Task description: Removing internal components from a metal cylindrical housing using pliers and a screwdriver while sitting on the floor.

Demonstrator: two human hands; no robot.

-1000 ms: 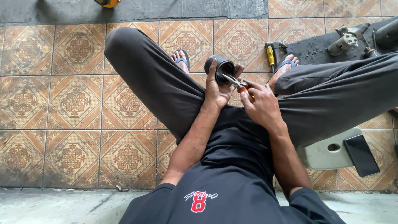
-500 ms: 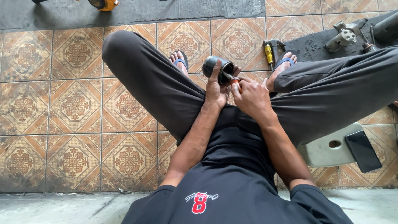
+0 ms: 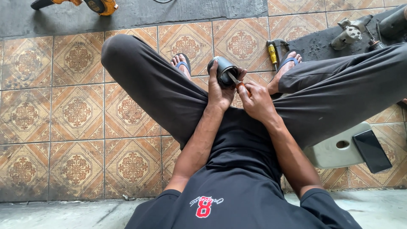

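Since a moment ago your right hand (image 3: 254, 99) has slid in closer to the dark metal cylinder (image 3: 222, 71), so the tool tip now sits against the cylinder's open end rather than off to its side. Your left hand (image 3: 219, 91) is closed around the cylinder from behind, thumb up along its wall, propping it between your knees above the patterned floor tiles (image 3: 76, 112); that hold seems meant to brace the part while its mouth faces the tool. Your right hand is clenched on an orange-handled tool (image 3: 237, 83), probably a small screwdriver, though the tip is too small to tell for sure. It is angled up and inward, which would let you lever against the rim.

Beyond your right foot lies a yellow-handled tool (image 3: 273, 53) on the tiles, near a dark mat (image 3: 316, 46) carrying a grey metal part (image 3: 349, 33). A phone (image 3: 372, 150) rests on a pale plastic stool (image 3: 328, 154) by your right leg.
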